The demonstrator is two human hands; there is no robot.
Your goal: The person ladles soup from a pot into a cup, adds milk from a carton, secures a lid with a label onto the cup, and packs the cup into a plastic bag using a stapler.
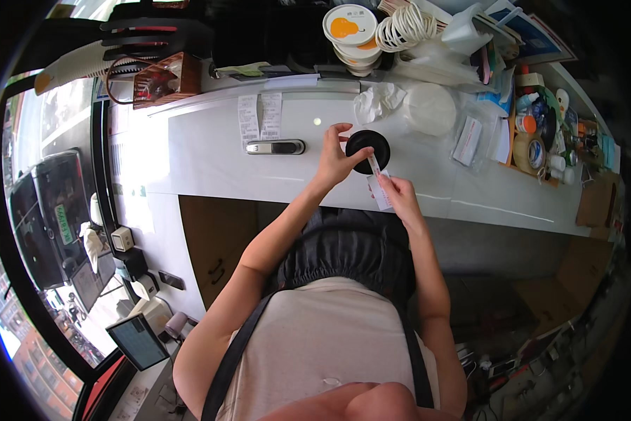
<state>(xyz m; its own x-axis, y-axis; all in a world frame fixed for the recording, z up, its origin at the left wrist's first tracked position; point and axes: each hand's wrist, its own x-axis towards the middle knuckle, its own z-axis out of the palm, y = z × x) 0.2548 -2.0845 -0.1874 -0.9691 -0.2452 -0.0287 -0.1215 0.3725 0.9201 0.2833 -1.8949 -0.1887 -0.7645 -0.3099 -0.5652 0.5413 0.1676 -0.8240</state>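
Observation:
A black round lid or shallow dish (354, 149) is over the white counter, in front of me. My left hand (335, 158) has its thumb across the top of the black round piece and its fingers by the left rim. A narrow printed strip (375, 164) runs from under that thumb tip toward my right hand (399, 196). Between the right thumb and fingers is a small white slip of paper (383, 199) with print on it. Whether strip and slip are one piece cannot be told. A black stapler (275, 147) lies left of my hands.
Beyond the hands lie two printed receipts (248, 117), crumpled white paper (378, 101) and bagged white discs (429, 109). Stacked tubs (350, 25) stand behind. To the right, a wooden tray (511, 142) holds tape and bottles; a woven basket (189, 76) sits far left.

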